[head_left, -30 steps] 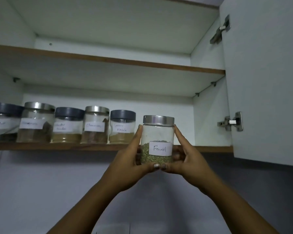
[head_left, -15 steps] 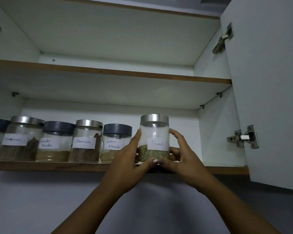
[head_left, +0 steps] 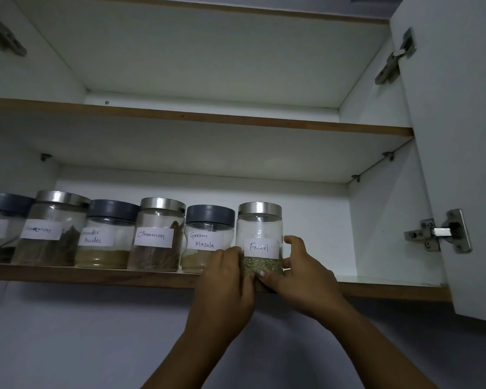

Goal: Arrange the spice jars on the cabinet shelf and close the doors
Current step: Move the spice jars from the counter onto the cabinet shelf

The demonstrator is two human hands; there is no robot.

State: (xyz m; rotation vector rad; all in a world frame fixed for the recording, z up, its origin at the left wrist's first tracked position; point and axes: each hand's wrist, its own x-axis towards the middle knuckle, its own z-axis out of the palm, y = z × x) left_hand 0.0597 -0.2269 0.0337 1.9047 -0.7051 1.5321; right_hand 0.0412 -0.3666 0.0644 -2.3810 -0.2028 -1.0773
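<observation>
Partly hidden: Fennel jar [head_left: 260,237] base.

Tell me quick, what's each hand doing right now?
Left hand: closed on the Fennel jar.
Right hand: closed on the same jar's other side.

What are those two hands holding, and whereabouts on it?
The Fennel jar, gripped low on its sides: left hand on one side, right hand on the other.

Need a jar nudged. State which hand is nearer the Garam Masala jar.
Left. The left hand overlaps the Garam Masala jar; the right hand is beyond the Fennel jar.
</observation>
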